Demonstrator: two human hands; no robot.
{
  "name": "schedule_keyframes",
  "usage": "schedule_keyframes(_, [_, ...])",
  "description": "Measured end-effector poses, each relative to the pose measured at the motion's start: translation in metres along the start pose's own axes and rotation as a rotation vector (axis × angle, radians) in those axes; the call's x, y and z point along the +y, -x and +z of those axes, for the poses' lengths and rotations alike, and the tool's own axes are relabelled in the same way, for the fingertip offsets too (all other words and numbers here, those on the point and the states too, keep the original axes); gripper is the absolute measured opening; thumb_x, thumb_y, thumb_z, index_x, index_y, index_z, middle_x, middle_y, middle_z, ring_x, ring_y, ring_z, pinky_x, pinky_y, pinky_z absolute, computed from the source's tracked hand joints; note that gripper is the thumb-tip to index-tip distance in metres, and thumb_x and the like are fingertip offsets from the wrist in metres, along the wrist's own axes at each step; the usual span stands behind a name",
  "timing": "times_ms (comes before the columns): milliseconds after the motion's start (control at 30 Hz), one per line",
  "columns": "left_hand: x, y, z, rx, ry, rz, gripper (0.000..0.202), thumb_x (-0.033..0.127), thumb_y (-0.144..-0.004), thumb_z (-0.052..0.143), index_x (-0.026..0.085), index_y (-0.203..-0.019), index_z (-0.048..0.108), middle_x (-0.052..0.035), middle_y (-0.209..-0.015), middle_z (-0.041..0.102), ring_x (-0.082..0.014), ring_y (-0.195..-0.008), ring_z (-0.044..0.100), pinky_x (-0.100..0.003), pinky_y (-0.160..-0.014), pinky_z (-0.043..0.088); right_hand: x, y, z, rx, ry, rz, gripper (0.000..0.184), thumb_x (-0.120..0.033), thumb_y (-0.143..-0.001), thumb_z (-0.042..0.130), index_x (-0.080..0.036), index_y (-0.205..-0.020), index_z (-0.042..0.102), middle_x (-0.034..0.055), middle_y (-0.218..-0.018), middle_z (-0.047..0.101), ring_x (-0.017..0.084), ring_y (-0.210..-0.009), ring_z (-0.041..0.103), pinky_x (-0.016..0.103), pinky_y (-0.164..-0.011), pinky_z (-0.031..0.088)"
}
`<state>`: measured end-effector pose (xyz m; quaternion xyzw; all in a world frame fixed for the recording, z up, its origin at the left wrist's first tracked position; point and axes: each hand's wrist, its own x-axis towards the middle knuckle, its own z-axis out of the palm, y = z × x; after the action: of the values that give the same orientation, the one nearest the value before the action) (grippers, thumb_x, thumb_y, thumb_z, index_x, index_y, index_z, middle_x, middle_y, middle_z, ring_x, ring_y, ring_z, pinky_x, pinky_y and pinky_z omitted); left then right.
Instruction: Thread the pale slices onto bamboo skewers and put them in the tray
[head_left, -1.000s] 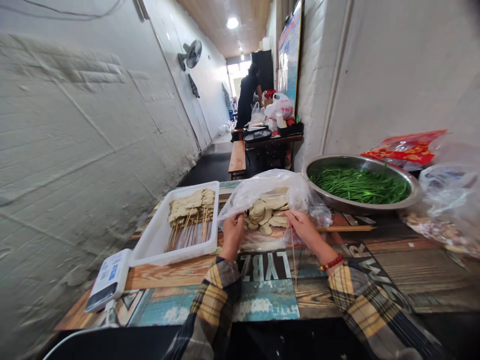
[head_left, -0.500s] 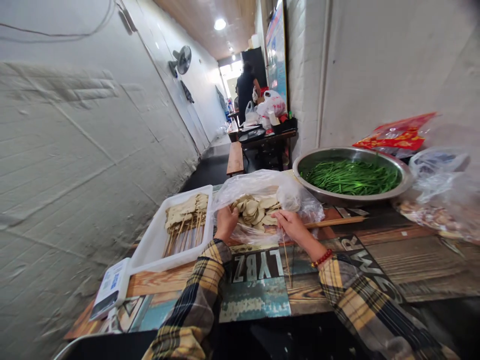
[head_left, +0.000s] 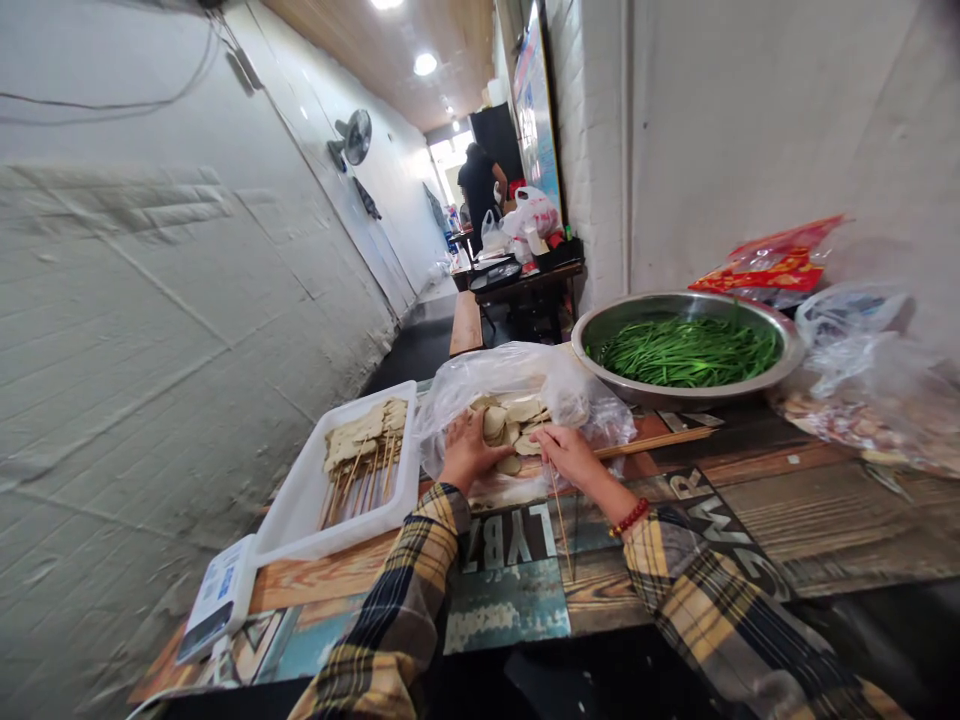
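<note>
The work looks part-done: threaded skewers (head_left: pixel 366 438) of pale flat slices lie in the white plastic tray (head_left: pixel 289 530), while loose slices (head_left: pixel 511 434) remain in the clear plastic bag (head_left: pixel 487 375) on the worktop (head_left: pixel 847 500). The right hand's (head_left: pixel 568 458) grip pinches one bamboo skewer (head_left: pixel 561 522); whether it carries a slice cannot be told. The left hand's (head_left: pixel 466 448) grip is spread over the slices. One tray, one steel bowl (head_left: pixel 596 368); slices and threaded skewers overlap too much to count
</note>
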<state>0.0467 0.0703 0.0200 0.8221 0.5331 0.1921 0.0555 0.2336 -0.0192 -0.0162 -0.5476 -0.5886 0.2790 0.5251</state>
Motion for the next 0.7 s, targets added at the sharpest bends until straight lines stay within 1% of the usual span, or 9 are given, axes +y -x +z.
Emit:
schedule_keyframes(100, [-0.001, -0.007, -0.004, -0.061, -0.069, -0.05, 0.075, 0.054, -0.069, 0.068, 0.021, -0.134, 0.049, -0.0164, -0.125, 0.059, -0.0347, -0.114, 0.054, -0.044, -0.097, 0.038, -0.001, 0.001, -0.001, -0.008, 0.007, -0.001, 0.036, -0.035, -0.093, 0.043, -0.016, -0.088, 0.073, -0.0015, -0.055, 0.061, 0.013, -0.051, 0.054, 0.022, -0.054, 0.037])
schedule_keyframes(133, [-0.002, -0.01, -0.006, -0.089, -0.071, -0.055, 0.07, 0.052, -0.073, 0.065, 0.021, -0.134, 0.05, -0.0156, -0.123, 0.061, -0.0332, -0.112, 0.056, -0.042, -0.095, 0.04, -0.001, 0.001, -0.001, -0.009, 0.009, -0.002, 0.036, -0.034, -0.093, 0.043, -0.015, -0.088, 0.073, -0.0014, -0.055, 0.061, 0.013, -0.051, 0.054, 0.022, -0.054, 0.037])
schedule_keyframes(233, [-0.002, -0.012, -0.01, -0.118, -0.084, -0.002, 0.057, 0.039, -0.083, 0.056, 0.017, -0.135, 0.048, -0.0156, -0.124, 0.061, -0.0289, -0.112, 0.058, -0.037, -0.094, 0.041, 0.0, 0.001, 0.0, -0.007, 0.012, -0.006, 0.036, -0.034, -0.093, 0.042, -0.015, -0.089, 0.073, -0.0012, -0.055, 0.061, 0.013, -0.052, 0.055, 0.022, -0.054, 0.037])
schedule_keyframes(333, [0.004, -0.006, -0.01, -0.074, -0.148, 0.044, 0.051, 0.025, -0.088, 0.045, 0.014, -0.137, 0.043, -0.0174, -0.125, 0.06, -0.0266, -0.113, 0.058, -0.036, -0.096, 0.04, 0.0, 0.001, 0.001, -0.005, 0.013, -0.01, 0.036, -0.034, -0.093, 0.043, -0.015, -0.089, 0.073, -0.0012, -0.055, 0.061, 0.014, -0.052, 0.056, 0.022, -0.054, 0.037])
schedule_keyframes(400, [0.007, -0.002, -0.009, -0.054, -0.173, 0.052, 0.049, 0.022, -0.089, 0.041, 0.013, -0.138, 0.042, -0.0178, -0.125, 0.059, -0.026, -0.114, 0.057, -0.037, -0.098, 0.039, 0.0, 0.001, 0.001, -0.004, 0.014, -0.01, 0.036, -0.034, -0.093, 0.043, -0.015, -0.089, 0.073, -0.0011, -0.055, 0.062, 0.014, -0.053, 0.056, 0.022, -0.054, 0.037])
schedule_keyframes(433, [0.008, -0.001, -0.009, -0.058, -0.17, 0.065, 0.05, 0.024, -0.089, 0.043, 0.013, -0.137, 0.041, -0.0182, -0.126, 0.059, -0.0264, -0.115, 0.057, -0.037, -0.098, 0.039, -0.001, 0.001, 0.0, -0.004, 0.014, -0.01, 0.036, -0.034, -0.093, 0.042, -0.015, -0.089, 0.073, -0.001, -0.056, 0.062, 0.014, -0.053, 0.056, 0.022, -0.054, 0.037])
schedule_keyframes(567, [0.005, -0.002, -0.008, -0.102, -0.144, 0.112, 0.066, 0.037, -0.079, 0.061, 0.014, -0.137, 0.041, -0.0196, -0.133, 0.052, -0.0302, -0.12, 0.052, -0.039, -0.1, 0.038, -0.001, 0.002, 0.0, -0.014, 0.014, -0.007, 0.036, -0.035, -0.093, 0.043, -0.015, -0.089, 0.073, -0.0009, -0.056, 0.062, 0.014, -0.053, 0.056, 0.022, -0.053, 0.037])
schedule_keyframes(633, [0.002, -0.004, -0.008, -0.117, -0.151, 0.087, 0.065, 0.031, -0.08, 0.06, 0.016, -0.139, 0.039, -0.0183, -0.132, 0.053, -0.0291, -0.119, 0.053, -0.038, -0.099, 0.039, -0.001, 0.003, 0.0, -0.021, 0.013, -0.005, 0.036, -0.035, -0.093, 0.042, -0.016, -0.09, 0.073, -0.0012, -0.056, 0.062, 0.013, -0.052, 0.056, 0.022, -0.052, 0.037])
schedule_keyframes(700, [-0.001, -0.005, -0.007, -0.126, -0.15, 0.062, 0.06, 0.02, -0.081, 0.053, 0.017, -0.14, 0.04, -0.0174, -0.126, 0.058, -0.0277, -0.114, 0.057, -0.038, -0.097, 0.04, -0.001, 0.003, 0.0, -0.025, 0.012, -0.002, 0.037, -0.035, -0.093, 0.041, -0.016, -0.09, 0.073, -0.0013, -0.056, 0.062, 0.013, -0.051, 0.056, 0.022, -0.052, 0.037])
